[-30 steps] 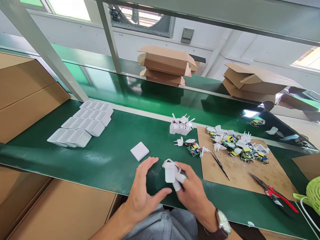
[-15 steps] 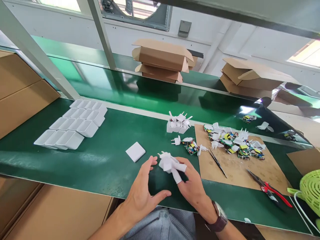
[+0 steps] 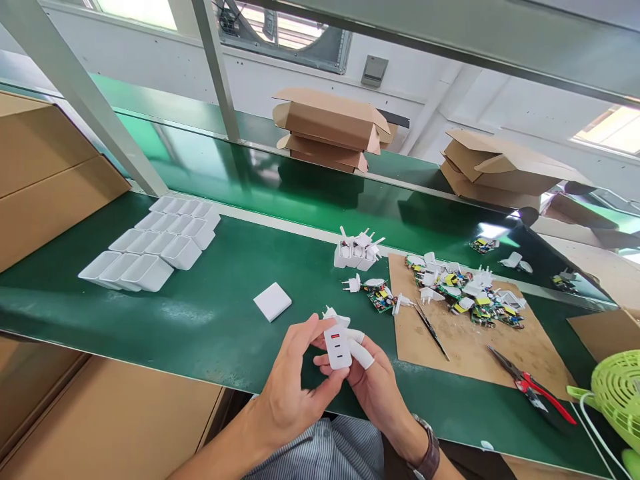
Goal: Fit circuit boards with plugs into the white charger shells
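A white plug charger is between my hands, its face with one red port and two dark ports turned toward me and its pins pointing away. My left hand grips it by the edges, thumb low and fingers at the top. My right hand, with white covers on two fingers, closes on its right side. Left of them lies a white square block. Beyond stand several white housings with plugs, and nearer is a circuit board with a loose plug beside it.
Rows of white open housings stand at left. On a brown cardboard sheet lie a pile of circuit boards, tweezers and red-handled pliers. A green fan is at right. Cardboard boxes sit on the shelf behind.
The charger has turned so that its port face shows. My left hand, apart from it before, has come in and taken hold of it. The camera view has shifted slightly.
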